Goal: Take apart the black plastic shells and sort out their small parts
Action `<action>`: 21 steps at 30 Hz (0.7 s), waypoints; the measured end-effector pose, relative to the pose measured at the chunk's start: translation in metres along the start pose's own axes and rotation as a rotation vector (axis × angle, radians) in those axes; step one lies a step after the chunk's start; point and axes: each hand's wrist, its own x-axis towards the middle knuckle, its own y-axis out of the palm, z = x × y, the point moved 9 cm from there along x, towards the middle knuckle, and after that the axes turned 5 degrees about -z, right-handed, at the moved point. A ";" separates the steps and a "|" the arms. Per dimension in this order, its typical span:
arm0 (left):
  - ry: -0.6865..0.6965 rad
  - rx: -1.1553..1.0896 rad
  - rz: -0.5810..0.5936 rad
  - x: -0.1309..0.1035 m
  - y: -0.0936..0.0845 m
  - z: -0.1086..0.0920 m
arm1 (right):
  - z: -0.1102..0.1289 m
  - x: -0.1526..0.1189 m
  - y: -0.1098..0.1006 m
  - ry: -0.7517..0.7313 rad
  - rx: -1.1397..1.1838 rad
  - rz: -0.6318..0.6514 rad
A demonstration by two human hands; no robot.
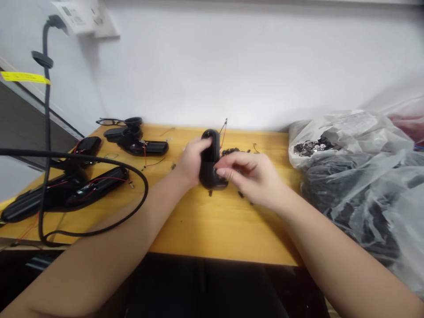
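Note:
A black plastic housing [210, 170] with a rounded lower end and a long hollow stands tilted up above the wooden table. My left hand [193, 160] is closed around its left side, the thumb pressed into the hollow. Thin red and black wires [224, 131] rise behind the housing's upper right. My right hand [249, 176] pinches with thumb and forefinger at the housing's lower right; a small dark piece seems to be at the fingertips, too small to name. Small black parts [232, 151] lie in a pile behind the right fingers.
Several similar black housings [99, 187] with wires lie at the left on the wooden table [212, 229]. A black cable [145, 185] loops above my left forearm from a wall plug [74, 17]. Plastic bags [357, 194] of dark and metal parts [313, 146] stand at the right.

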 end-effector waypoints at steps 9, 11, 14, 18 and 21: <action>0.106 0.132 0.032 -0.002 -0.004 -0.003 | -0.018 0.000 -0.002 0.320 0.299 -0.038; 0.105 0.121 0.029 -0.003 -0.003 -0.005 | -0.025 -0.002 -0.002 0.401 0.329 -0.032; 0.072 0.103 0.055 -0.004 0.001 -0.004 | -0.033 -0.006 -0.001 0.465 0.309 0.021; -0.047 0.095 0.113 -0.004 0.007 0.005 | -0.033 -0.007 -0.001 0.455 0.261 0.053; -0.096 0.101 0.151 -0.004 0.011 0.010 | -0.029 -0.005 0.000 0.458 0.276 0.041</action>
